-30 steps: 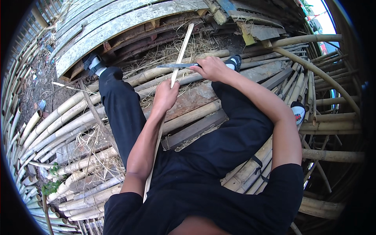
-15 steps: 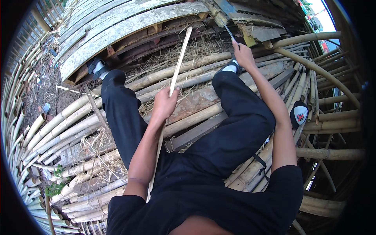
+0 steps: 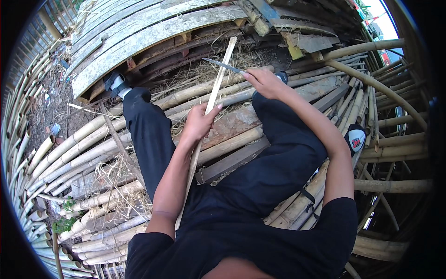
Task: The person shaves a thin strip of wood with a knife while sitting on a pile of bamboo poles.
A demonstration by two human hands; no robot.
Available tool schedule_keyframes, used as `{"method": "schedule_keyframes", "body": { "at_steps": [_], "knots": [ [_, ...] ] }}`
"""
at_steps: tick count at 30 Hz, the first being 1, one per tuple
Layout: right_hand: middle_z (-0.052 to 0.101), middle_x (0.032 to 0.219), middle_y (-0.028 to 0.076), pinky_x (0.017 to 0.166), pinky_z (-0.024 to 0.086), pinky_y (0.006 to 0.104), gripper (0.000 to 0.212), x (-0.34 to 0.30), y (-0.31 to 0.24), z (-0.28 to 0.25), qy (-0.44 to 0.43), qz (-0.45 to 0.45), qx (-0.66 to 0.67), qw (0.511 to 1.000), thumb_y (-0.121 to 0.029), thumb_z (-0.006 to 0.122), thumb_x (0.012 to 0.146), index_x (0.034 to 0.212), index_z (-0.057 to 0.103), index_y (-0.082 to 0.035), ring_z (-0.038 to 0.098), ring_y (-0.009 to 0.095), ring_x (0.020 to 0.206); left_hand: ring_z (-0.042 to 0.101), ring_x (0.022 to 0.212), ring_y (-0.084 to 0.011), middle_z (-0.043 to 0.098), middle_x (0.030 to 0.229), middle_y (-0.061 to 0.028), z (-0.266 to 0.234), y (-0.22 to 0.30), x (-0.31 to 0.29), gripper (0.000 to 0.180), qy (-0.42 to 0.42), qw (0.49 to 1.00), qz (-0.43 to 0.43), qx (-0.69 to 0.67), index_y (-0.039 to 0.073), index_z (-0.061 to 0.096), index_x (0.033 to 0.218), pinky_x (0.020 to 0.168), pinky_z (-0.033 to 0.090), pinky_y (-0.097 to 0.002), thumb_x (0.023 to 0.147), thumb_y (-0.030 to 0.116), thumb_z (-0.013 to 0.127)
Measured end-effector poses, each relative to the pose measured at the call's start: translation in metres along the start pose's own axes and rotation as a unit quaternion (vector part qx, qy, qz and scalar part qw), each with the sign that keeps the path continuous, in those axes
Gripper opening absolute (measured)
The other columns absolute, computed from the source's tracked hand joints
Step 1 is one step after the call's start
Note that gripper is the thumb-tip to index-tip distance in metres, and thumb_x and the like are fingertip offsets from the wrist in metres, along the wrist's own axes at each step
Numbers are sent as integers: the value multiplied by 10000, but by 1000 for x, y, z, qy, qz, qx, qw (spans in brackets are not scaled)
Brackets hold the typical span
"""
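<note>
My left hand is closed around a long, pale bamboo strip, its thumb lying along the strip. The strip slants up and away from me, and its lower end runs down beside my left forearm. My right hand grips a knife by its handle, which the fingers mostly cover. The knife's narrow grey blade points left and crosses the strip near its far end. From this view I cannot tell if the edge touches the strip.
Bamboo poles lie in rows under and around my legs. A pallet of weathered boards stands ahead, with dry shavings along its near side. Stacked planks sit at far right. A cap rests by my right elbow.
My right hand has swung left and nearer with the knife, bringing the blade across the strip. The strip's far end has shifted slightly right.
</note>
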State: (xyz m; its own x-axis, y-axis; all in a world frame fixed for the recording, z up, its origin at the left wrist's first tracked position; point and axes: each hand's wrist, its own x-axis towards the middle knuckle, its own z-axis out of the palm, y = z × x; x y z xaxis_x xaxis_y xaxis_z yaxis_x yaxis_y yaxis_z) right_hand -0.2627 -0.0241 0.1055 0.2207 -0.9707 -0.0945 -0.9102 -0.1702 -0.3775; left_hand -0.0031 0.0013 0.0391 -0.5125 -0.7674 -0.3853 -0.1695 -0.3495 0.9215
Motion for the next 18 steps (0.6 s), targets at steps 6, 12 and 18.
{"method": "schedule_keyframes", "body": {
  "at_steps": [6,12,18],
  "knots": [
    [595,706,261,660,436,569,394,1,-17,30,-74,-10,-6,997,-378,406,999,896,551,-27,573,483,711,422,382,-73,446,489,23,-1,0,-2,416,51,997,-9,57,11,610,788,353,326,-265,920,405,625],
    [589,667,249,624,447,562,377,13,6,30,-36,-48,-103,993,-402,444,979,909,543,-45,586,471,697,474,412,-94,488,496,-16,0,-22,2,299,98,986,51,128,-42,643,898,394,377,-291,914,252,593],
    [606,703,257,648,444,568,438,18,65,10,39,105,-134,985,-432,397,992,918,549,-28,587,487,723,632,512,-268,607,578,-184,12,-12,-5,290,74,988,17,133,-65,652,913,544,497,-401,846,205,567]
  ]
}}
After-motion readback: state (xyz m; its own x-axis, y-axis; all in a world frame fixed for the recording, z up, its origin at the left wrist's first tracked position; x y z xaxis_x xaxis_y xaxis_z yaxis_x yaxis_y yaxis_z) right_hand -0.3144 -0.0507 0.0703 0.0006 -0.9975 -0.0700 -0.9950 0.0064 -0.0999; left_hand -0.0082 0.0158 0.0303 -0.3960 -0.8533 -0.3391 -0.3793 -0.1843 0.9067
